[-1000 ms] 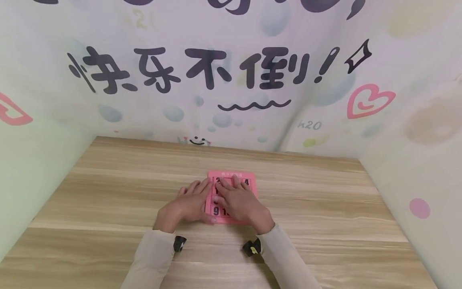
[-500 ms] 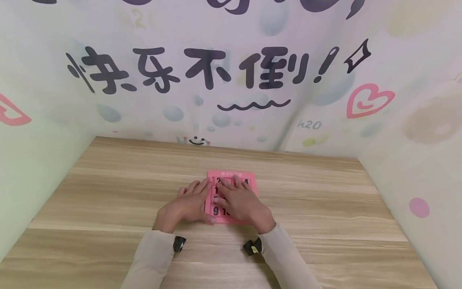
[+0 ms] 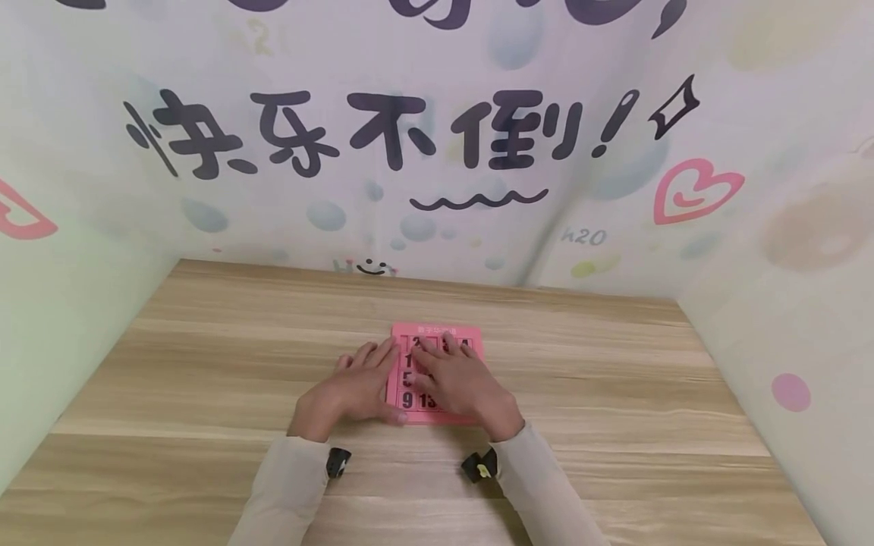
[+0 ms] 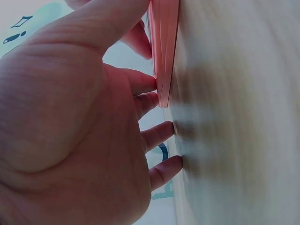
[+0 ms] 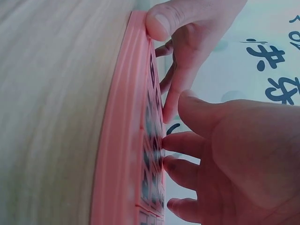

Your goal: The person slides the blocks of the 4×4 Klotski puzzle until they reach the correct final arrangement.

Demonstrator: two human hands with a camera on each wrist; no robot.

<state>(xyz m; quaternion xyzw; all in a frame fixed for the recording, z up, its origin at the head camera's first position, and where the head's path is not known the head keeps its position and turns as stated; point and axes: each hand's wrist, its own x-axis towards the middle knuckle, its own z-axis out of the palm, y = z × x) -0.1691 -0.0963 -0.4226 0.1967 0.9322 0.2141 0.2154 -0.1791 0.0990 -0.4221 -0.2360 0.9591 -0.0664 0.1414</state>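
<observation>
The right grip (image 3: 463,383) hides several tiles of the pink number puzzle (image 3: 426,416), and the top lettering (image 3: 451,18) is cut off above.

My left hand (image 3: 358,388) touches the pink number puzzle (image 3: 437,329) along its 9 o'clock side, thumb (image 3: 392,415) near 7 o'clock. From 4 o'clock, my right hand (image 3: 460,381) lies over the tiles (image 3: 426,402); beside it I read 1, 5, 9 and 13. At 12 o'clock stands the printed wall (image 3: 478,243).
</observation>
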